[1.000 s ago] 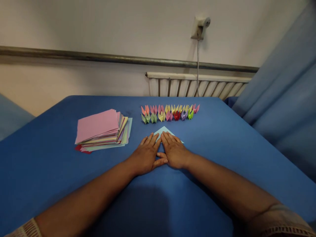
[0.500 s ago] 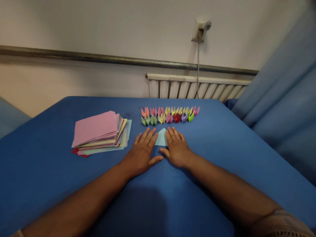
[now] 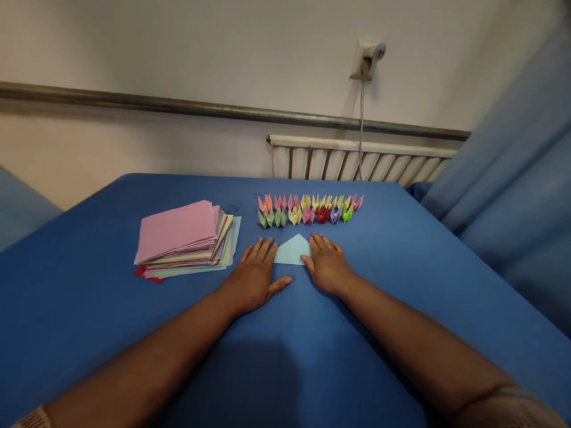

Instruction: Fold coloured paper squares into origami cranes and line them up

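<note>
A folded sheet of light blue paper (image 3: 292, 249), peaked at its far side, lies flat on the blue table between my hands. My left hand (image 3: 253, 273) rests palm down at its left edge, fingers stretched forward and thumb pointing right. At the right edge lies my right hand (image 3: 329, 261), also flat, its thumb touching the paper and its fingertips covering the right corner. Just beyond stand two rows of small origami cranes (image 3: 308, 215) in pink, yellow, green, red and purple.
A stack of coloured paper (image 3: 178, 230), pink on top, sits to the left on the blue table (image 3: 383, 333). Behind are a metal rail (image 3: 200, 110), a white radiator (image 3: 357, 145) and a wall socket (image 3: 364, 62) with a hanging cord. A blue curtain (image 3: 504, 154) hangs at the right.
My hands have moved apart, the left slightly left and the right to the right, baring more of the light blue paper. The whole view has shifted slightly.
</note>
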Available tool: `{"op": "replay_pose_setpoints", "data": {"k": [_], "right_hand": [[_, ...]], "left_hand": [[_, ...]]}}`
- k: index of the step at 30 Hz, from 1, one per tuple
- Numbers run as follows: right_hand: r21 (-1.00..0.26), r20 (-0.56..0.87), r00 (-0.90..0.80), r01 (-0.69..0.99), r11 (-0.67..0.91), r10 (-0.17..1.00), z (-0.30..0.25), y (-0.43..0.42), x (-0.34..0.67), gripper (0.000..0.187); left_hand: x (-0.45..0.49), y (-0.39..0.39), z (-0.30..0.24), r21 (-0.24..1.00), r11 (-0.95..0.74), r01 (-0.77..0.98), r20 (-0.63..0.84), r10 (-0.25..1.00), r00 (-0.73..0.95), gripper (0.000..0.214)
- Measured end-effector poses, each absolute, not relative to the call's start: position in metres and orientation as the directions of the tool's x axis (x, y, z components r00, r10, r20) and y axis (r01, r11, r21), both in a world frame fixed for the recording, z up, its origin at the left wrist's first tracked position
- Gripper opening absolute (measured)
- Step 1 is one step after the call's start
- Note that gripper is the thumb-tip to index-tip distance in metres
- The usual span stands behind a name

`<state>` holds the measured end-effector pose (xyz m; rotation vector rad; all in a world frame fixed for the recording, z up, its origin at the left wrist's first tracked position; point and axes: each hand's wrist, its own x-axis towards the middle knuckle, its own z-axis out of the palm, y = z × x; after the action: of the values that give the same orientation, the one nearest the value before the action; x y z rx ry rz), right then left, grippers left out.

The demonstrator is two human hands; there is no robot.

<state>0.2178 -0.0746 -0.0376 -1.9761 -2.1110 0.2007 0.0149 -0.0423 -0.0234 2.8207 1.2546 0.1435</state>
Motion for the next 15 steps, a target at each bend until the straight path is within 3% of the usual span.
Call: {"op": "replay_pose_setpoints", "data": {"k": [5,8,12,15], "right_hand": [[-0.262,0.136,-0.197,0.938,0.227,0.971,-0.035,-0.073,0.217,0.052],[-0.289,0.091,-0.275,0.913,0.290,0.957,-0.035,-0.074,0.214,0.050],[-0.327,0.107,-0.107,0.935,0.136,0.989,-0.039,-0.070,0.218,0.056],[-0.402,0.121,0.061,0.916,-0.008,0.991,-0.042,-0.064,0.227,0.049]], "left_hand": [[0.024,-0.047,-0.022,0.105,-0.829,0.549,0.087,0.557,0.826,0.081],[0.026,-0.048,-0.022,0.140,-0.825,0.548,0.035,0.557,0.830,0.081],[0.023,-0.044,-0.024,0.149,-0.758,0.635,0.055,0.648,0.760,0.080],[0.019,-0.039,-0.024,0.187,-0.710,0.679,0.089,0.700,0.708,0.073]]}}
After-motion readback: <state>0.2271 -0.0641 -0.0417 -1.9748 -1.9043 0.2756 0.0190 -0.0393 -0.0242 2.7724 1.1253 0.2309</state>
